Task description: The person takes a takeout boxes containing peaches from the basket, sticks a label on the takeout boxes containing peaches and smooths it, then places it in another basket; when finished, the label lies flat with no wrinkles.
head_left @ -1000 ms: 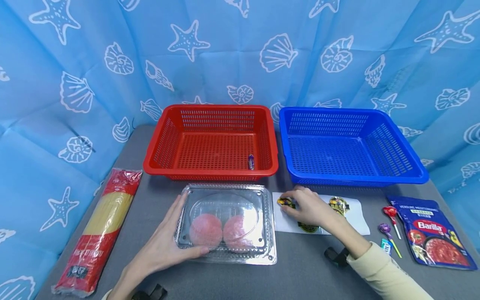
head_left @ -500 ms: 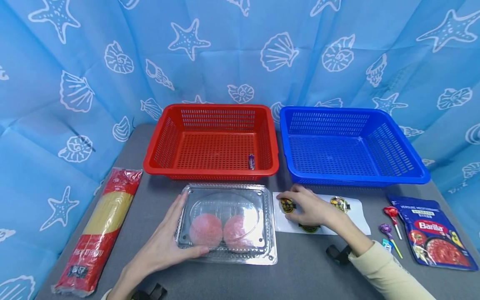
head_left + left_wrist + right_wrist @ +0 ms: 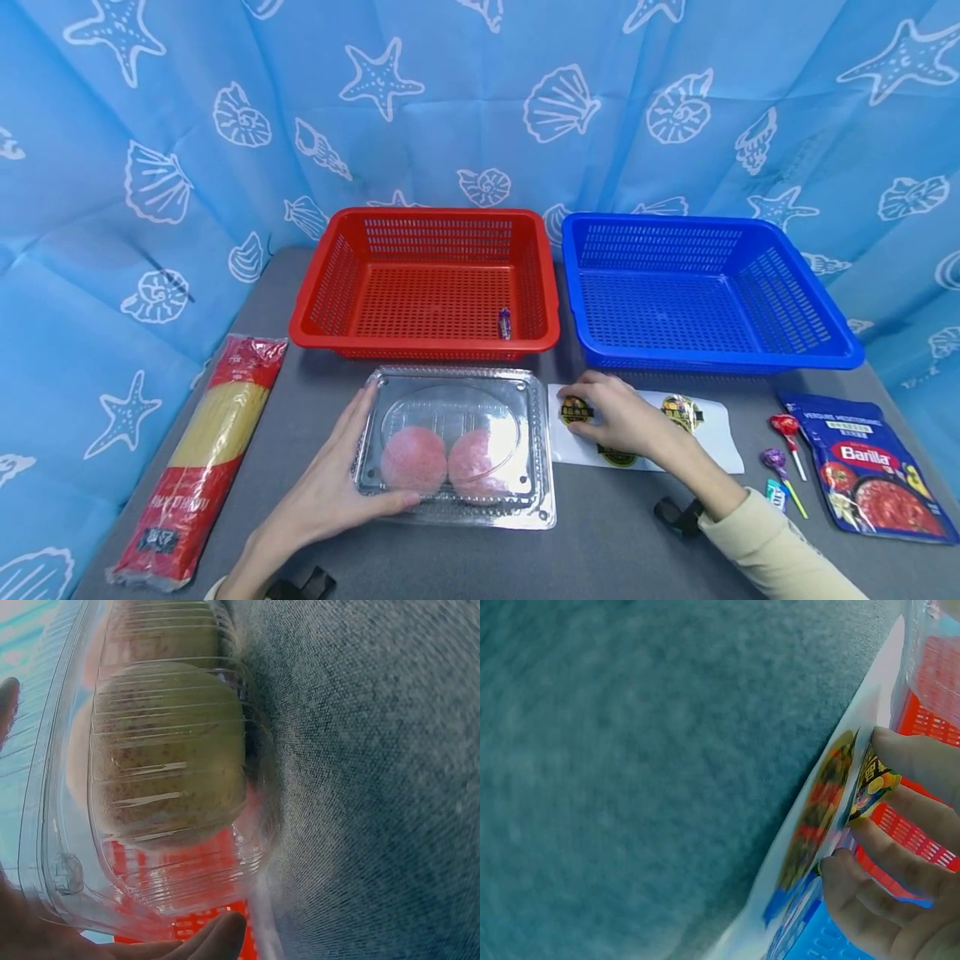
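Note:
A clear plastic clamshell box (image 3: 468, 400) with two round pinkish fruits (image 3: 413, 460) inside lies shut on the grey table. My left hand (image 3: 333, 487) rests on its left front corner, fingers straight along the side, thumb on the front of the lid. In the left wrist view, the fruits (image 3: 172, 754) show greenish through the ribbed wall. Right of the box lies a white sheet (image 3: 712, 437) with round black-and-gold stickers. My right hand (image 3: 622, 421) has its fingertips at the leftmost sticker (image 3: 575, 410); in the right wrist view, the fingers pinch a small sticker (image 3: 874, 781).
A red basket (image 3: 423, 343) with a small purple-wrapped item (image 3: 505, 323) and a blue basket (image 3: 720, 358) stand behind. Spaghetti (image 3: 198, 462) lies at left. At right are a Barilla pouch (image 3: 870, 467), a red lollipop (image 3: 785, 425), a purple lollipop (image 3: 774, 458) and a small teal packet (image 3: 776, 494).
My right fingers have shifted slightly at the leftmost sticker, and more of it now shows. The left hand and the box stay in place.

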The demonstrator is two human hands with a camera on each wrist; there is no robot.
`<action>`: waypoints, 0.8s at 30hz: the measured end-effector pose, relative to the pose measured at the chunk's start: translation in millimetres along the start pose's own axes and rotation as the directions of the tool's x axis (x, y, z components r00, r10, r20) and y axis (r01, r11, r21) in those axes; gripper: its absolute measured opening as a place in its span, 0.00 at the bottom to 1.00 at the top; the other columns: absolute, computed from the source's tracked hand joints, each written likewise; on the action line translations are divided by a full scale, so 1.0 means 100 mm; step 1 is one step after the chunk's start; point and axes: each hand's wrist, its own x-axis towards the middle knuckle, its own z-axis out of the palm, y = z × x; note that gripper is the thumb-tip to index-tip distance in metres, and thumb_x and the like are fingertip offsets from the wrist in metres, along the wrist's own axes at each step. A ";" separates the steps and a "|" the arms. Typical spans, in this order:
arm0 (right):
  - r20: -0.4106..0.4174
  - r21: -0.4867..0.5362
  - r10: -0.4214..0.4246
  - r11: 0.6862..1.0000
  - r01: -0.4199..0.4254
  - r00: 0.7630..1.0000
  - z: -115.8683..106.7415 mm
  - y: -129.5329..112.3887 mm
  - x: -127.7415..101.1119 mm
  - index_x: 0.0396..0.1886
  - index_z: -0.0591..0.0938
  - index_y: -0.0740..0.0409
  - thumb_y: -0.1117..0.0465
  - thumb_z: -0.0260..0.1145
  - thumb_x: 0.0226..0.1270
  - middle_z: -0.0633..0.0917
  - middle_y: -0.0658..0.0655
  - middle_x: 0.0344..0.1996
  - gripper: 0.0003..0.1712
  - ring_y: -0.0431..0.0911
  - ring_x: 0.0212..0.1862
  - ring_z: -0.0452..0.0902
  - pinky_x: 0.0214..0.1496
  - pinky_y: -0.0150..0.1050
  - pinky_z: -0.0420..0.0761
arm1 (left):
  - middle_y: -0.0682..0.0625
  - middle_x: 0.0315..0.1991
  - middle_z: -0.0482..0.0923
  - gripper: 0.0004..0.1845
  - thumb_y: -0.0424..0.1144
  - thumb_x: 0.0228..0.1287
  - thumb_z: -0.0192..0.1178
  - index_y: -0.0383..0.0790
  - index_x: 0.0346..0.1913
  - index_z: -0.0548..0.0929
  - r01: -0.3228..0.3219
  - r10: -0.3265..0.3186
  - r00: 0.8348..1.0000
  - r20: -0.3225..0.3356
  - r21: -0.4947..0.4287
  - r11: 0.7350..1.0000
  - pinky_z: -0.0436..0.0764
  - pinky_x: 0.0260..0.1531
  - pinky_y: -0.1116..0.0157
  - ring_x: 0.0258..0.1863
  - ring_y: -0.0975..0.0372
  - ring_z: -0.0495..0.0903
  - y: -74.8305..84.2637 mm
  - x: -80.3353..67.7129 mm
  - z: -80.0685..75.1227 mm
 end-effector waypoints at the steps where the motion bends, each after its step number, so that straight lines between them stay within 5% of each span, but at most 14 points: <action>1: -0.001 0.002 0.002 1.000 -0.002 1.000 0.00 0.00 0.00 0.55 0.87 0.61 0.60 0.79 0.56 0.86 0.57 0.42 0.25 0.45 0.41 0.80 0.41 0.40 0.83 | 0.40 0.85 0.36 0.70 0.67 0.45 0.76 0.70 0.81 0.33 0.010 -0.010 1.000 0.005 -0.003 1.000 0.59 0.66 0.24 0.81 0.35 0.45 0.01 0.00 0.00; 7: -0.004 -0.005 -0.020 1.000 0.020 1.000 -0.01 0.01 -0.02 0.58 0.86 0.62 0.59 0.81 0.53 0.79 0.56 0.39 0.31 0.42 0.37 0.69 0.35 0.33 0.71 | 0.41 0.85 0.36 0.70 0.68 0.46 0.75 0.71 0.81 0.32 0.041 -0.041 0.999 0.024 -0.013 0.999 0.58 0.67 0.24 0.82 0.35 0.45 0.03 0.02 -0.01; 15: 0.063 0.041 0.049 0.998 -0.052 0.997 -0.06 0.01 -0.04 0.63 0.82 0.64 0.54 0.85 0.47 0.82 0.59 0.45 0.42 0.47 0.44 0.73 0.43 0.41 0.79 | 0.41 0.85 0.37 0.69 0.68 0.46 0.74 0.72 0.81 0.33 0.046 -0.046 0.999 0.027 -0.006 0.999 0.59 0.67 0.25 0.82 0.36 0.46 0.04 0.05 -0.02; 24: 0.074 0.014 0.039 0.999 -0.040 0.997 -0.05 0.02 -0.03 0.56 0.86 0.63 0.51 0.84 0.48 0.85 0.57 0.41 0.36 0.47 0.43 0.76 0.46 0.45 0.79 | 0.40 0.85 0.39 0.70 0.68 0.44 0.76 0.70 0.82 0.34 -0.014 0.014 1.000 -0.011 0.013 1.000 0.62 0.65 0.24 0.81 0.36 0.48 0.04 0.09 -0.01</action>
